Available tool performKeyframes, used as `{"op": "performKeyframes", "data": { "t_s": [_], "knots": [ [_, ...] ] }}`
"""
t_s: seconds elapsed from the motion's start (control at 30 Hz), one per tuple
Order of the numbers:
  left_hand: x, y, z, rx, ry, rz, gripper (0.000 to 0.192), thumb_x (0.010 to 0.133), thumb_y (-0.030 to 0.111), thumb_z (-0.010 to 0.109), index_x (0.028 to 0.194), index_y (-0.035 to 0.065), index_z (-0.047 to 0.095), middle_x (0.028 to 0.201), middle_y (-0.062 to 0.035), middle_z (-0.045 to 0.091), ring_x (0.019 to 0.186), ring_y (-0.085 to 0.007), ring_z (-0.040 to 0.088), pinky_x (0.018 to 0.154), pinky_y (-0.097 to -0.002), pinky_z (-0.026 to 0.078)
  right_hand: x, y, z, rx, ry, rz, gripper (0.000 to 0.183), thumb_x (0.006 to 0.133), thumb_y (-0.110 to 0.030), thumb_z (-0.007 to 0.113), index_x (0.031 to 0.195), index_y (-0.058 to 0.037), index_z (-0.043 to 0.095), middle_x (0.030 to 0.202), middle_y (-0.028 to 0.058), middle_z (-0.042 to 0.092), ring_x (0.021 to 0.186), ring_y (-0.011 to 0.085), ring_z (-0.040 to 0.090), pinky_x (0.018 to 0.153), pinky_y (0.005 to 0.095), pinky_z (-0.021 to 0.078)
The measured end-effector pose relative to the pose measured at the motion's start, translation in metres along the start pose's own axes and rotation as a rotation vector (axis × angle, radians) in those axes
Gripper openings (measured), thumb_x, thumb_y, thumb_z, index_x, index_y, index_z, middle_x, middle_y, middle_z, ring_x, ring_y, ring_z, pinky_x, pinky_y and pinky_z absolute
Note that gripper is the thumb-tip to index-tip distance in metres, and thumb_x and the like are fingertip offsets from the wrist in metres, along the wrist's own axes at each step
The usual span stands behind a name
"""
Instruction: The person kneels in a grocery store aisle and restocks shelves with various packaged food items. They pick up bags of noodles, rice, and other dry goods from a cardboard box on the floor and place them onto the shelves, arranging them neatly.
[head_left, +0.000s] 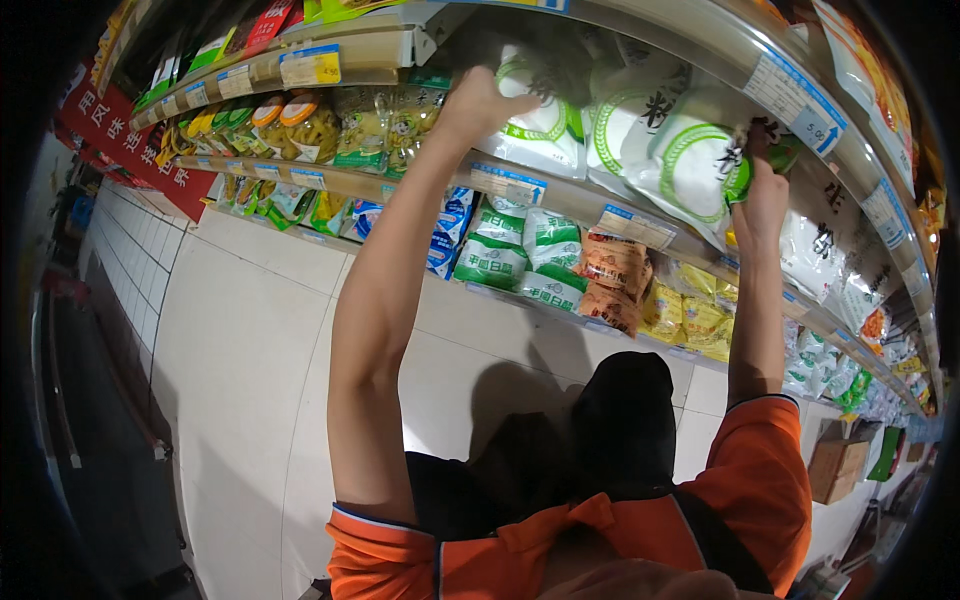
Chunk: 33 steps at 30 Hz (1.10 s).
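My left hand (484, 109) is at the left side of a clear plastic bag of white powder (547, 142) with a green ring print. Its thumb lies across the bag's front, and shadow hides the other fingers. At the right edge of a similar powder bag (694, 165), my right hand (766, 176) grips the plastic, though its fingertips are partly hidden. Between these two stands another powder bag (611, 135) with the same green ring. All three rest on the middle shelf (562, 187).
An upper shelf edge (720, 45) with price tags overhangs the bags. Jars with orange lids (304, 127) stand to the left. Below are green-and-white packets (491, 251), orange packets (615, 262) and yellow packets (686, 311). A cardboard box (838, 469) sits on the floor at right.
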<state>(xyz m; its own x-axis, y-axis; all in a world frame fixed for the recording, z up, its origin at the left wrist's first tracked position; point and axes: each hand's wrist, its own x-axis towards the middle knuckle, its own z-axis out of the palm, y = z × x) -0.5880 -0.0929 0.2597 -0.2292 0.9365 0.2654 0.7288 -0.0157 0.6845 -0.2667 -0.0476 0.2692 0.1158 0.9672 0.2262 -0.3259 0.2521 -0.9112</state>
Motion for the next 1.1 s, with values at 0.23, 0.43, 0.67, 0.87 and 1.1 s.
{"op": "performKeyframes", "data": {
  "t_s": [0.23, 0.43, 0.67, 0.87, 1.1],
  "knots": [
    [-0.021, -0.021, 0.002, -0.598, 0.115, 0.1, 0.069, 0.071, 0.026, 0.078, 0.124, -0.0043, 0.044, 0.101, -0.016, 0.063, 0.091, -0.0172, 0.06, 0.079, -0.0286, 0.047, -0.02, 0.01, 0.041, -0.359, -0.03, -0.191, 0.029, 0.086, -0.027, 0.067, 0.087, 0.0023, 0.066, 0.076, 0.0004, 0.063, 0.063, 0.0053, 0.048, 0.057, 0.0246, 0.039],
    [-0.002, 0.0, -0.029, -0.692, -0.26, -0.419, 0.052, 0.08, 0.027, 0.071, 0.118, -0.0052, 0.055, 0.096, -0.0149, 0.067, 0.087, -0.0188, 0.066, 0.075, -0.0284, 0.053, -0.009, 0.014, 0.024, -0.43, -0.077, -0.101, 0.038, 0.083, -0.031, 0.068, 0.063, 0.0001, 0.06, 0.059, -0.0035, 0.053, 0.053, 0.0053, 0.04, 0.048, 0.0256, 0.0315],
    [0.009, 0.006, -0.015, -0.75, -0.16, -0.398, 0.037, 0.077, 0.018, 0.071, 0.097, -0.0115, 0.062, 0.089, -0.0171, 0.067, 0.077, -0.0202, 0.066, 0.067, -0.0312, 0.054, 0.004, 0.016, 0.024, -0.31, -0.126, -0.083, 0.03, 0.08, -0.02, 0.069, 0.061, 0.0011, 0.059, 0.059, 0.0016, 0.056, 0.051, 0.0074, 0.047, 0.047, 0.0266, 0.0357],
    [-0.016, 0.009, -0.018, -0.996, 0.035, -0.212, 0.061, 0.075, 0.001, 0.069, 0.123, -0.0174, 0.036, 0.114, -0.0261, 0.056, 0.098, -0.0249, 0.063, 0.077, -0.0318, 0.055, 0.002, 0.021, 0.027, -0.136, -0.184, 0.077, 0.02, 0.08, -0.013, 0.071, 0.079, 0.0048, 0.063, 0.081, 0.0061, 0.065, 0.068, 0.0083, 0.056, 0.059, 0.024, 0.0432],
    [-0.022, 0.018, -0.02, -0.985, -0.152, 0.009, 0.068, 0.073, -0.002, 0.07, 0.133, 0.0058, 0.039, 0.115, -0.0135, 0.059, 0.103, -0.0226, 0.06, 0.085, -0.032, 0.052, 0.004, 0.019, 0.029, -0.067, -0.214, 0.065, 0.021, 0.081, -0.01, 0.069, 0.094, 0.0065, 0.064, 0.092, 0.0071, 0.065, 0.081, 0.0113, 0.058, 0.073, 0.0235, 0.0434]
  ]
}}
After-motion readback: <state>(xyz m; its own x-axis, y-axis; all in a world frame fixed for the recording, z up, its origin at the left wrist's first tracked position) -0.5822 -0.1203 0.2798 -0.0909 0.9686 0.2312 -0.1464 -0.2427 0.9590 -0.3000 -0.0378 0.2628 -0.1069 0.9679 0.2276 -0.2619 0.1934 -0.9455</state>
